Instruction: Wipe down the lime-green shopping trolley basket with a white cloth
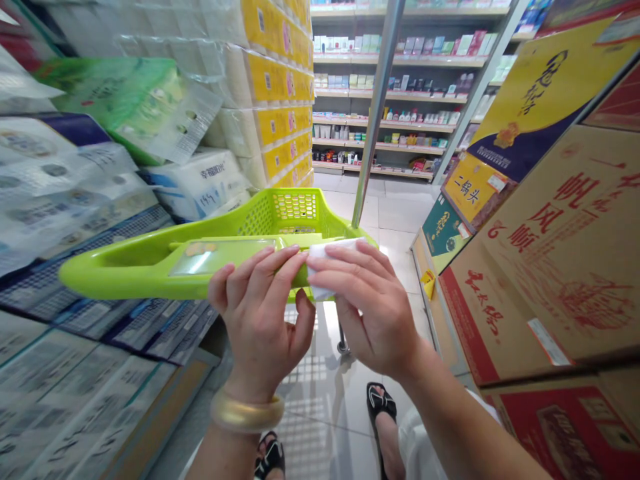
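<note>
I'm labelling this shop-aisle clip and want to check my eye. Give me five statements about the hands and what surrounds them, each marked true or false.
1. The right hand holds a white cloth against the lime-green cart handle. True.
2. The gold bangle is on the right wrist. False: it is on the left wrist, below the left hand.
3. Cardboard cartons are stacked to the right of the cart. True.
4. The metal pole stands at the cart's left side. False: it rises at the right side of the cart basket.
5. The feet are in white sneakers. False: they are in black sandals.
</note>
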Motion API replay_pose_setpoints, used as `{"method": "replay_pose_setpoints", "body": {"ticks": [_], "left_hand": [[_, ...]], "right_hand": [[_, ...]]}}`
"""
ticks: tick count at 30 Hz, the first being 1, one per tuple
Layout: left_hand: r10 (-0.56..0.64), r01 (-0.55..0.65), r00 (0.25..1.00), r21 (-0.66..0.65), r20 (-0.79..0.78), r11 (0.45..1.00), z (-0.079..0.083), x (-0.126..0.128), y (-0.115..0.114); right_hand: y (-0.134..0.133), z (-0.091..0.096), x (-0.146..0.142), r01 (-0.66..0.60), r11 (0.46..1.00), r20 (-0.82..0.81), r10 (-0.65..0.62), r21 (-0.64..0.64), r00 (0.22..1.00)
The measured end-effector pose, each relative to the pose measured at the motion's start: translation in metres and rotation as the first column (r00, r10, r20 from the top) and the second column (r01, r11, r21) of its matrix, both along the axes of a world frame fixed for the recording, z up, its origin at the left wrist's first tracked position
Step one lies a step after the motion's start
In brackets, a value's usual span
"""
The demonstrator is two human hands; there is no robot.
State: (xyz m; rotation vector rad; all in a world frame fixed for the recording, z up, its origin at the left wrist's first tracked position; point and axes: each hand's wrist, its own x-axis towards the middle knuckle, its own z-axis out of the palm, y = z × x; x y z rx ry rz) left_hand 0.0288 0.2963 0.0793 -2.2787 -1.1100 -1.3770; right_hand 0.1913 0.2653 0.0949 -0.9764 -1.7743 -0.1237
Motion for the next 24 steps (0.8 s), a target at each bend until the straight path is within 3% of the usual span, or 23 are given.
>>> {"method": "replay_pose_setpoints", "body": {"ticks": [2,6,8,14,17,20,22,24], "left_hand": [[0.004,-0.004,1.0,0.004,-0.005,1.0,0.0,0.0,0.0],[0.01,-0.01,1.0,0.003,-0.003,1.0,0.0,0.001,0.0],[0.004,-0.004,1.0,0.002,0.01,1.0,0.0,0.002,0.0],[-0.011,0.011,1.0,-0.025,0.021,1.0,0.002,0.0,-0.001],[-0.008,0.008,1.0,-0.023,0.022,1.0,0.003,0.001,-0.002],[-0.008,0.009,1.0,-0.03,0.025,0.999,0.004,0.003,-0.003],[-0.012,0.013,0.999,-0.034,0.039,0.999,0.005,0.004,-0.004],[-0.015,0.017,0.998,-0.039,0.058,0.999,0.006,0.005,-0.005]], "right_hand": [[0.002,-0.001,0.003,-0.033,0.999,0.018,0.032,0.012,0.999],[0.014,-0.009,0.019,0.088,0.996,-0.297,-0.094,-0.031,0.95],[0.015,-0.009,0.019,0.114,0.992,-0.373,-0.127,-0.058,0.919],[0.002,-0.002,0.002,-0.04,0.998,0.0,0.04,0.041,0.999],[0.01,-0.006,0.012,0.006,0.999,-0.172,0.001,0.041,0.985],[0.016,-0.011,0.02,0.057,0.998,-0.402,-0.054,-0.005,0.914],[0.014,-0.01,0.018,0.055,0.998,-0.383,-0.049,0.004,0.922],[0.009,-0.007,0.012,0.021,0.999,-0.246,-0.01,0.042,0.969]]}}
